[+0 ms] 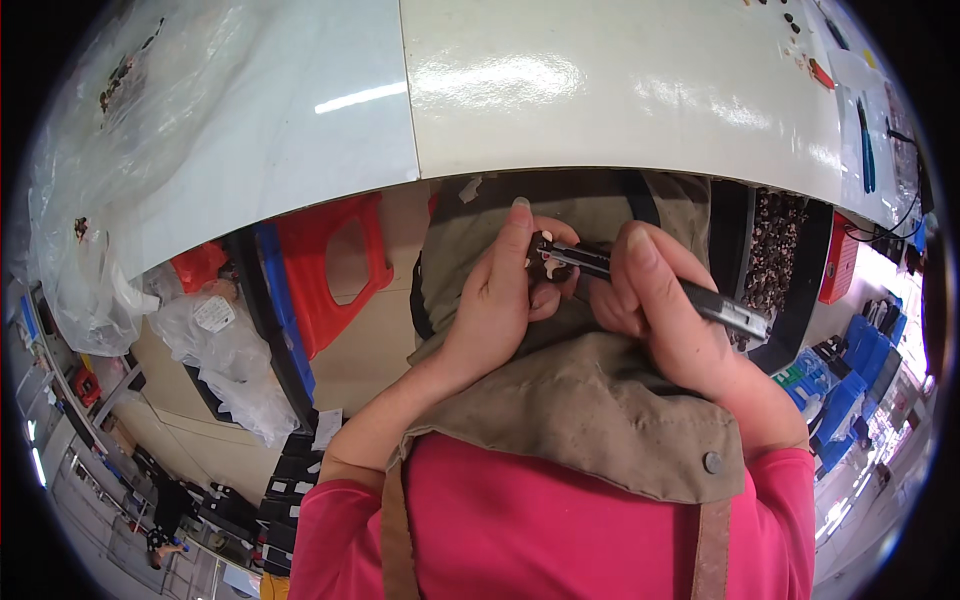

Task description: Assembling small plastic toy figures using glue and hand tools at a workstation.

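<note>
Above my lap, my left hand (500,285) pinches a small dark brown piece with pale patches (546,268) between thumb and fingers. My right hand (655,285) is closed round a slim utility knife (738,316), black toward the front and silver at the rear. The knife's tip meets the small piece, or lies right over it; which of the two I cannot tell. Beneath both hands spreads a brown-green apron (590,410). What the piece is does not show clearly.
A white table (600,110) curves ahead of me. On my right, a black tray (815,290) holds many dark bits (775,240). Blue-handled pliers (866,150) lie at the table's right end. Leftward are a red plastic stool (325,270) and clear plastic bags (215,340).
</note>
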The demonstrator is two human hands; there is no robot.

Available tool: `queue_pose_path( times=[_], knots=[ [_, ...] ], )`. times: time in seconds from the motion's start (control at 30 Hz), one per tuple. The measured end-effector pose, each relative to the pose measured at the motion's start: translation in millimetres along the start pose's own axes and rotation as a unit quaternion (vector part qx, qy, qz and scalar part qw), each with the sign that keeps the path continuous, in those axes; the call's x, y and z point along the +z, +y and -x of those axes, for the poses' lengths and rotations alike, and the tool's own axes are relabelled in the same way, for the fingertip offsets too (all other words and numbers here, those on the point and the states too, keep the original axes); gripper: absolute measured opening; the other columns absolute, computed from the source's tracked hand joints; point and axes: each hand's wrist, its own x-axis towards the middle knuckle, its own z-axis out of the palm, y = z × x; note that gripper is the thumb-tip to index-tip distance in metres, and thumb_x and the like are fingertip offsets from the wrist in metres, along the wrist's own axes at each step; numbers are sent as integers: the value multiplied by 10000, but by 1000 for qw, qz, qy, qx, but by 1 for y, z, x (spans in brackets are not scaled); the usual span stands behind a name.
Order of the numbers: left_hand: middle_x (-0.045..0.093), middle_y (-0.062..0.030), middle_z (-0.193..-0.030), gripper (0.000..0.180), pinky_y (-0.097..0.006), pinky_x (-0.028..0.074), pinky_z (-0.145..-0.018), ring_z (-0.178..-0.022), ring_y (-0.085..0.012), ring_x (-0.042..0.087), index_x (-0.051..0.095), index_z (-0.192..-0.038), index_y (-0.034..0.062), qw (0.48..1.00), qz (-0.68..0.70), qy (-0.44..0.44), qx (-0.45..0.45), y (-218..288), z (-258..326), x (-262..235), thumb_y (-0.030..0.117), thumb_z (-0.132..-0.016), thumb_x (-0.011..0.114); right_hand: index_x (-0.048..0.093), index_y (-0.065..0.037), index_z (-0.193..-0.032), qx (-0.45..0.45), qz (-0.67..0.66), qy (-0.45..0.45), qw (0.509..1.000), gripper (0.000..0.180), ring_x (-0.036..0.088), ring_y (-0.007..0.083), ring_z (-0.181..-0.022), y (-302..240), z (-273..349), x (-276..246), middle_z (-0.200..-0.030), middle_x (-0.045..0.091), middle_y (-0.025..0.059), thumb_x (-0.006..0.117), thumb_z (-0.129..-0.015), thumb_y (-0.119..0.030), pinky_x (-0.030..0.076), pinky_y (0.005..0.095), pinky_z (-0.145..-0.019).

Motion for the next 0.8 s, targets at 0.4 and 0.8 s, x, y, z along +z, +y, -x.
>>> queue_pose_path(
  times=[0.4, 0.8],
  knots=[
    [500, -69, -659, 482, -198, 278, -421, -477, -51, 331, 490, -960, 21, 998, 48, -28, -13, 2, -4, -2, 416, -979, 214, 357, -106, -697, -20, -16, 36, 999, 391, 250, 83, -434, 7, -2, 8, -502, 306, -14, 328, -967, -386, 236, 236, -445],
    [495, -52, -665, 447, -197, 280, -427, -496, -54, 336, 475, -953, 24, 999, 44, -7, 29, 0, -4, -1, 388, -986, 217, 345, -144, -693, 140, -367, 19, 919, 370, 205, 44, -414, 5, -9, 5, -489, 270, -54, 374, -953, -406, 206, 201, -427]
  ],
)
